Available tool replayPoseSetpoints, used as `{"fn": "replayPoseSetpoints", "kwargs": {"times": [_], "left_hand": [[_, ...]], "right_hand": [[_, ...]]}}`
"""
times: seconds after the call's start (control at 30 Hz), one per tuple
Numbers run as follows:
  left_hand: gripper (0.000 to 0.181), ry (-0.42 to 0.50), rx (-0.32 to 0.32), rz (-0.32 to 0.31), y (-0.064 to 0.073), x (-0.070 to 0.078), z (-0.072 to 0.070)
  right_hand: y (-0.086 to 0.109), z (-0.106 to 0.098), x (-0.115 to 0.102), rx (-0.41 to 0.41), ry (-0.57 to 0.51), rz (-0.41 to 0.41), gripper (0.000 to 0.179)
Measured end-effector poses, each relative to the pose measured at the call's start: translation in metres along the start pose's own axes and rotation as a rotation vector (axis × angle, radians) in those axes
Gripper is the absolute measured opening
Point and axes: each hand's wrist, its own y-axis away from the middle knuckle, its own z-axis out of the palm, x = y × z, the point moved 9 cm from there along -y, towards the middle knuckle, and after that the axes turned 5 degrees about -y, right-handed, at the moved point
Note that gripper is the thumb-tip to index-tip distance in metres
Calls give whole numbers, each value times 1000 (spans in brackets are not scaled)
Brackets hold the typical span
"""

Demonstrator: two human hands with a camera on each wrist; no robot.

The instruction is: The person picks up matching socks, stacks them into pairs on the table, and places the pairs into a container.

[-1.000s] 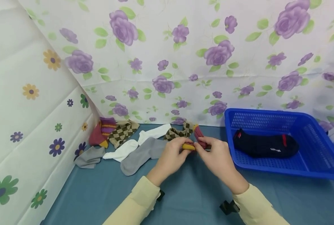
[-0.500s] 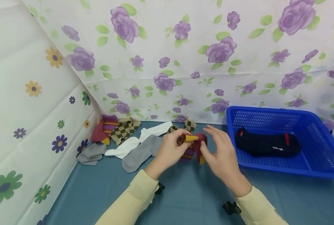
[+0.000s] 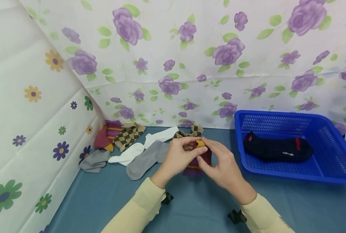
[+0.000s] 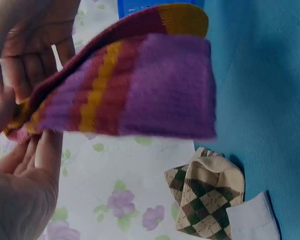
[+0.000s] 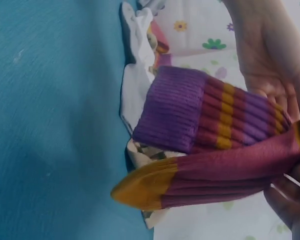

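Observation:
A striped sock (image 3: 194, 170) in purple, maroon and yellow is folded at its yellow heel and hangs down over the table. My left hand (image 3: 177, 155) pinches it by the heel between thumb and fingers. From the other side, my right hand (image 3: 224, 163) pinches the same heel, fingertips close to the left ones. In the left wrist view the purple cuff (image 4: 172, 87) hangs beside the yellow toe (image 4: 185, 20). The right wrist view shows the maroon foot (image 5: 225, 177) stretching from the heel to the toe.
A matching maroon sock (image 3: 103, 137), checkered socks (image 3: 129, 136), white socks (image 3: 127, 153) and grey socks (image 3: 146, 160) lie along the back left. At right stands a blue basket (image 3: 278, 173) with dark socks (image 3: 272, 150) inside. Floral cloth (image 3: 167, 103) hangs behind the table.
Both hands have lifted the striped sock and it now hangs lower between them. The right hand, spread half a second ago, has come back to the yellow heel.

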Motion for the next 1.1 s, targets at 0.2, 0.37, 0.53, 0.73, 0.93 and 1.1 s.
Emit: {"fn": "replayPoseSetpoints", "kwargs": {"times": [0.2, 0.37, 0.53, 0.73, 0.93, 1.1], "left_hand": [[50, 5, -42, 20, 3, 0, 5], [54, -53, -55, 64, 9, 12, 7], [26, -124, 16, 120, 8, 9, -2], [19, -203, -12, 114, 7, 3, -12], [17, -337, -92, 88, 10, -1, -22], [12, -390, -107, 82, 12, -8, -30]], "right_hand": [[-1, 0, 4, 10, 20, 36, 52], [-5, -6, 8, 12, -35, 114, 41], [-10, -10, 13, -26, -62, 165, 35], [-13, -10, 20, -88, -55, 208, 30], [0, -3, 39, -161, -110, 329, 28], [11, -1, 50, -187, -100, 365, 21]]}}
